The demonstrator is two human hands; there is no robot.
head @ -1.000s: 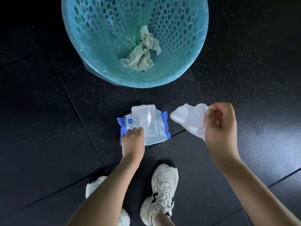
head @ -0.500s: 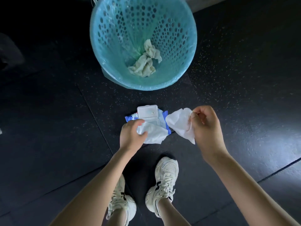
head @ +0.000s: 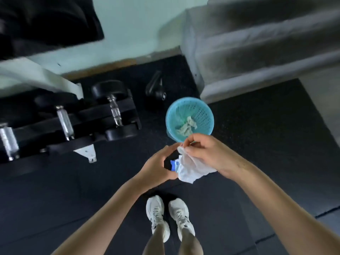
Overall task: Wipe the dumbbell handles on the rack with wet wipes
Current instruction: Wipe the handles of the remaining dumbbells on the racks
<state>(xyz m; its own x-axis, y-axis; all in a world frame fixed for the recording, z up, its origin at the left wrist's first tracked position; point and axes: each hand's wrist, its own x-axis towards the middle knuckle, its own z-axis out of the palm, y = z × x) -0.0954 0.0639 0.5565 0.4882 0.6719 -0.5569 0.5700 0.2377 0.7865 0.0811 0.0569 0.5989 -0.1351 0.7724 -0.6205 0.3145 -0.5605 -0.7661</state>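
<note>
right hand (head: 207,153) pinches wet wipe (head: 191,168); left hand (head: 157,168) curled, grip unclear, nearer the dumbbell handles (head: 115,113), lying forward-left, axes running fore-aft.

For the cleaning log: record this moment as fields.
right hand: pinches wipe
left hand: curved beside wipe, grip unclear
pack: blue corner showing between hands
bin: on floor, used wipes inside
dumbbells: three handles visible on rack, left of bin
</note>
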